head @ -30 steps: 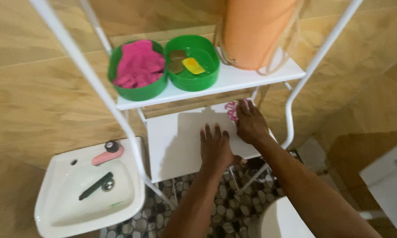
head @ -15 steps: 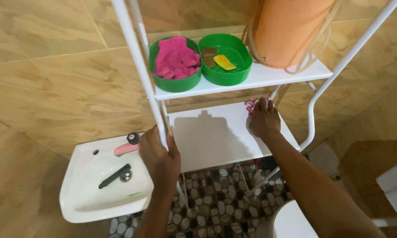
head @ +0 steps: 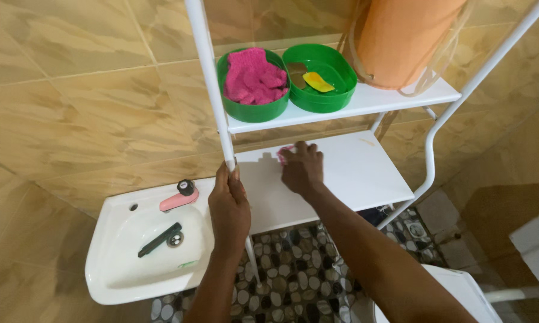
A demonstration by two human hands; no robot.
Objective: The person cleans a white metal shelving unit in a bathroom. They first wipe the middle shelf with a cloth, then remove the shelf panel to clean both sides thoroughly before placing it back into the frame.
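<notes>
My left hand grips the white front-left post of a metal rack. My right hand presses a small pink cloth flat against the lower white shelf, near its back left part. Only a corner of the cloth shows past my fingers. On the upper shelf stand two green bowls: the left bowl holds a pink glove or cloth, the right bowl holds a yellow piece and a brown piece. An orange cylinder stands beside them.
A small white corner sink with a pink tap and a dark stick in its basin hangs to the left. Tan tiled walls surround the rack. A pebble-pattern floor lies below, with a white toilet edge at lower right.
My left hand left the lower shelf and took hold of the rack's front post. My right hand slid with the pink cloth from the shelf's right side to its left side.
</notes>
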